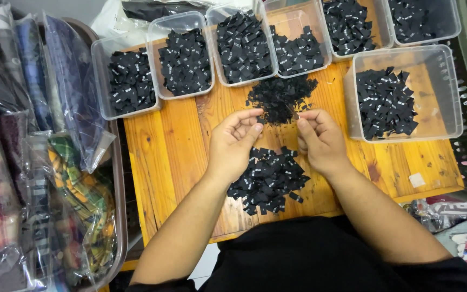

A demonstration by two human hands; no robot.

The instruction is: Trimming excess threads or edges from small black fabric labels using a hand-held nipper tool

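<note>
So I'm sitting at my little wooden table (179, 157) with both hands working over a heap of small black fabric labels. My left hand (233, 141) is curling in loosely, fingers bent toward the palm and thumb stretched out to the right, and I honestly can't tell if there's a label tucked in there. My right hand (320, 139) is doing much the same, fingers curled in, fingertips just touching the edge of the far pile of labels (281, 98), which is lying right ahead of both hands. The near pile of labels (268, 179) is sitting just under my wrists, closer to my body, between my forearms. Beyond the far pile, a row of clear plastic tubs (186, 54) is lining the back of the table, each holding more black labels, and one bigger tub (444, 92) is sitting off to the right of my right hand. Way off to the left of my left hand, bagged folded clothes (55, 162) are stacking up in a bin.
</note>
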